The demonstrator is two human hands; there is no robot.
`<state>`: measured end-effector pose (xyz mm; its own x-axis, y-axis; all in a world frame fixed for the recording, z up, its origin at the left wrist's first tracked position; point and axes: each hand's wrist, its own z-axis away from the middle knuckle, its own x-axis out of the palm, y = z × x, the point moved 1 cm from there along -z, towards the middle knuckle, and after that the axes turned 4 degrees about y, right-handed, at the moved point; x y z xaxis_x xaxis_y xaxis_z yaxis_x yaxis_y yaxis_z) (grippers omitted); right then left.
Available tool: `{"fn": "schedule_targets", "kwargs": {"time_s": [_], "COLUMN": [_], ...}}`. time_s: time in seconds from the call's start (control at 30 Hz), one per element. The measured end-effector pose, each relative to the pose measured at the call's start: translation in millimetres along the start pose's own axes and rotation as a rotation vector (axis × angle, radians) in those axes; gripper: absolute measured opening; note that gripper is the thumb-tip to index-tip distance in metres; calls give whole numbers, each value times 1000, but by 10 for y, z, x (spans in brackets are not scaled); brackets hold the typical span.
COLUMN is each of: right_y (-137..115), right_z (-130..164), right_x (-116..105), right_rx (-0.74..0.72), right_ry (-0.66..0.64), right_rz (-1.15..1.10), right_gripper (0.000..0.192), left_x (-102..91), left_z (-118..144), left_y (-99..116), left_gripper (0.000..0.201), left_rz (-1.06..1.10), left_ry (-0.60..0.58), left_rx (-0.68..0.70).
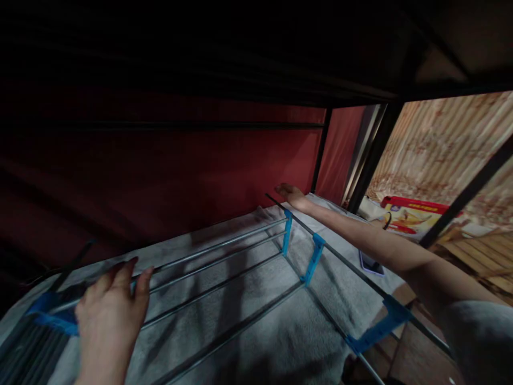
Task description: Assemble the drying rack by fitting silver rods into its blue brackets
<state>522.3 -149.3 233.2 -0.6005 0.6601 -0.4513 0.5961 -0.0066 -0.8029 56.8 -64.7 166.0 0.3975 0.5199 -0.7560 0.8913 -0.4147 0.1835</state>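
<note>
A rack of thin grey metal rods (224, 246) joined by blue plastic brackets (312, 259) lies on a pale grey cloth (256, 321). My left hand (110, 310) is curled over a rod at the rack's left end, beside a blue bracket (54, 315); its grip is partly hidden. My right hand (294, 197) reaches to the far right end, with fingers extended just by the tip of a dark side rod (300, 222). Nothing shows in the right hand. A bundle of dark rods (32, 347) lies under the left bracket.
A dark red panel (224, 171) stands behind the cloth, and black frame posts (372, 155) rise at the right. Beyond them are a red and yellow package (417, 216), wooden slats (481, 256) and a corrugated metal wall (444, 144). A phone-like dark object (371, 263) lies below my right forearm.
</note>
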Motion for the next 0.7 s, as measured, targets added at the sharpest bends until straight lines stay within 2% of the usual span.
{"fn": "schedule_targets", "kwargs": {"time_s": [0.1, 0.23, 0.33, 0.4, 0.7], "right_y": [427, 695, 724, 713, 754], "right_z": [148, 326, 382, 400, 416], "right_x": [-176, -84, 69, 145, 239], "right_rx": [283, 479, 581, 631, 595], "right_ry": [40, -103, -189, -187, -150], "right_rz": [-165, -334, -477, -524, -492], "right_gripper": [18, 36, 42, 40, 26], "left_x": [242, 567, 695, 730, 744], "left_z": [-47, -97, -152, -190, -258], "left_y": [408, 720, 799, 809, 818], "left_gripper": [62, 52, 52, 52, 50], "left_rz": [99, 109, 51, 18, -23], "left_ry": [-49, -139, -241, -295, -340], "left_rx": [199, 359, 404, 426, 447]}}
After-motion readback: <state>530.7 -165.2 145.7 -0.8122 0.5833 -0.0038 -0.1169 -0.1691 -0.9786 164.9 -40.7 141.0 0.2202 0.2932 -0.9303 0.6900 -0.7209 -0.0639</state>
